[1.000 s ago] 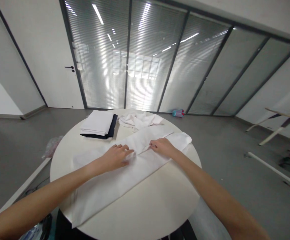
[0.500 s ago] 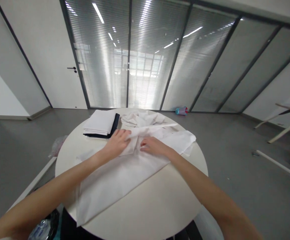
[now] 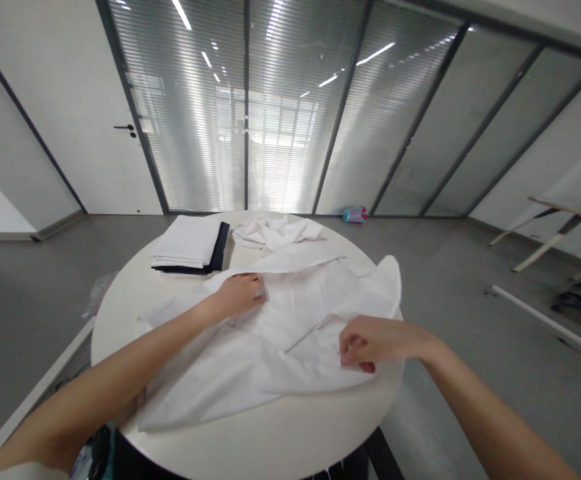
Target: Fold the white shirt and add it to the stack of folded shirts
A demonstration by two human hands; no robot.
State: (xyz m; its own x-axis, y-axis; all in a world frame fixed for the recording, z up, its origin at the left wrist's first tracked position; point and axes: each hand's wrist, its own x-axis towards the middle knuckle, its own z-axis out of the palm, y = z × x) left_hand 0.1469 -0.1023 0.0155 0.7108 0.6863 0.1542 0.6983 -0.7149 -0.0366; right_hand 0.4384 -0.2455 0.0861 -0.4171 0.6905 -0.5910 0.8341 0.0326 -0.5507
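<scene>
While white cloth point(image 3: 275, 337) lies rumpled, left hand point(image 3: 240, 293) and right hand point(image 3: 367, 339) half-curl; grips unclear.

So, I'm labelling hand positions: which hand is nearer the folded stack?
Left. The left hand is nearer the person than the folded stack and right of it; the right hand is farther right and closer to the person.

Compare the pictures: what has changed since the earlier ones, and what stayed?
The right hand moved rightward and toward the person over the large white fabric sheet, whose once-straight near edge now bulges nearer on the right. The left hand is now by the sheet's far flap; grips are unclear. The folded white-and-navy cloth stack and crumpled white cloth stayed put on the round white table.
</scene>
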